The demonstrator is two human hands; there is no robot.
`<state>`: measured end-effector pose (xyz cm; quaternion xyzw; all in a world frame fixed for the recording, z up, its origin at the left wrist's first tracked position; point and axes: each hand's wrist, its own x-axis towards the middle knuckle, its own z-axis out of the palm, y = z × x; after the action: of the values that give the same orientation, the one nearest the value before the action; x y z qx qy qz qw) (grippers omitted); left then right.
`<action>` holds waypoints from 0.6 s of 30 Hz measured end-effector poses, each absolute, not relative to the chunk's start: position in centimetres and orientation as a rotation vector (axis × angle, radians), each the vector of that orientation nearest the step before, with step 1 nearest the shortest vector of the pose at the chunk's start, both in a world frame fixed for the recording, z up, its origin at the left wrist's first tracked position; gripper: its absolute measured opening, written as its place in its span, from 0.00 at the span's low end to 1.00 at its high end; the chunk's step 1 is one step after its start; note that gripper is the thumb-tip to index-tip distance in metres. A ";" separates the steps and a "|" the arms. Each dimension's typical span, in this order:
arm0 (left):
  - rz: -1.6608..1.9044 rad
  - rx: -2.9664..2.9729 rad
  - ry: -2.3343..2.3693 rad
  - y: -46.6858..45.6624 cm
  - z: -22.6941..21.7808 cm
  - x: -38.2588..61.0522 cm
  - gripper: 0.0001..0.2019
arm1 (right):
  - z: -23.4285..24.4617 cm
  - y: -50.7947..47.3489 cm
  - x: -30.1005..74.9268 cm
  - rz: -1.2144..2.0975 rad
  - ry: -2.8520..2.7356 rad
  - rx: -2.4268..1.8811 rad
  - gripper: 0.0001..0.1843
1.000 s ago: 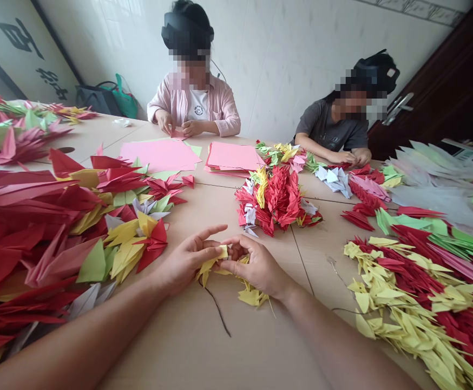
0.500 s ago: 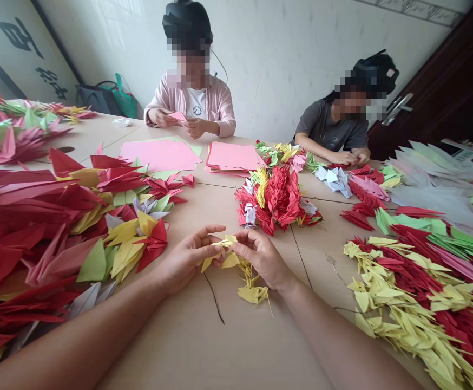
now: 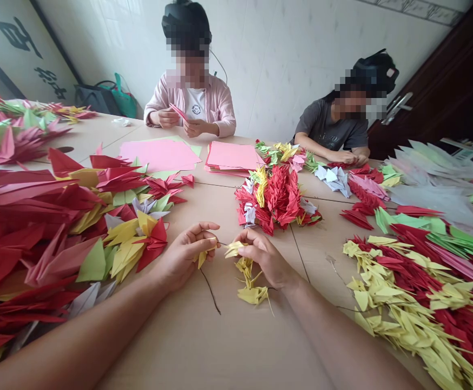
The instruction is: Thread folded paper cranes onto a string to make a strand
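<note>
My left hand (image 3: 188,249) pinches a small yellow folded paper piece (image 3: 202,259), mostly covered by the fingers. From beneath that hand a dark thin wire (image 3: 211,292) hangs down toward the table. Across a small gap, my right hand (image 3: 267,257) is closed on the top of a short string of yellow paper cranes (image 3: 253,295), which dangles under its fingers. A thin dark line, apparently the wire, spans the gap between both hands. Just beyond them sits a bundle of red folded cranes (image 3: 283,200) with yellow and pale pieces in it.
Heaps of red, pink and yellow folded paper (image 3: 58,216) cover the left side. Yellow and red strands (image 3: 402,314) lie at right. Stacks of pink sheets (image 3: 159,155) are farther back. Across the table (image 3: 208,206) sit two people, each with hands on small paper pieces.
My hands have drawn apart, the left one slightly leftward, showing a gap with thin wire between them. The person in pink has tilted the folded pink paper.
</note>
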<state>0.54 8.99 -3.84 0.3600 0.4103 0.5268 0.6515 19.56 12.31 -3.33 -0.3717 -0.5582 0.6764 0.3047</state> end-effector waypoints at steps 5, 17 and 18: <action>1.143 0.902 0.934 8.7 -4.2 0.8 0.16 | -2.9 12.1 19.4 1.751 -1.615 -0.960 0.10; 1.012 0.931 0.897 8.7 -4.8 0.7 0.23 | -4.4 11.7 18.5 1.427 -1.787 -0.927 0.13; 1.014 0.918 0.894 8.7 -4.7 0.7 0.23 | -4.4 11.7 18.5 1.418 -1.780 -0.935 0.12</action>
<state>0.73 8.69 -4.68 0.4094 0.3989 0.4525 0.6845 18.54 11.73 -4.41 -0.3580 -0.6818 0.5434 0.3342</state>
